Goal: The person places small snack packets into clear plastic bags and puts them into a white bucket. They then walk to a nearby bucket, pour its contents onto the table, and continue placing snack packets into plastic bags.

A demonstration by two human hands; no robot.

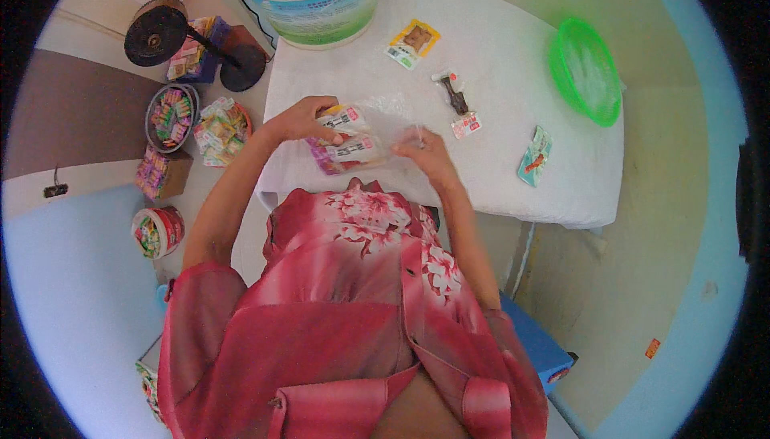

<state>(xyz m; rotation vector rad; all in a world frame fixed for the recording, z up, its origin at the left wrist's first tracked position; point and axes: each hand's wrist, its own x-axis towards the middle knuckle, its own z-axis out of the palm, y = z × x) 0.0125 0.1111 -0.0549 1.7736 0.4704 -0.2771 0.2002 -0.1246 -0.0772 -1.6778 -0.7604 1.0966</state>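
Note:
My left hand [310, 123] grips a clear plastic bag with several snack packets [349, 141] inside it, near the table's front edge. Purple, white and yellow show on those packets. At the bag's other end, my right hand [424, 150] pinches the clear plastic [385, 117] between thumb and fingers. Beyond that hand lies a sealed pack with a dark brown piece of food [455, 95], a small white and red packet [467, 125] touching its lower end. A yellow-edged snack packet [414, 44] rests farther back, and a teal packet [535, 156] lies to the right.
A large white plastic bucket [319, 15] stands at the table's back left. The green plastic basket [585, 72] sits by the right edge of the white-covered table [499, 180]. On the floor at left are a black fan [153, 33], a basin of packets [172, 118] and several filled containers.

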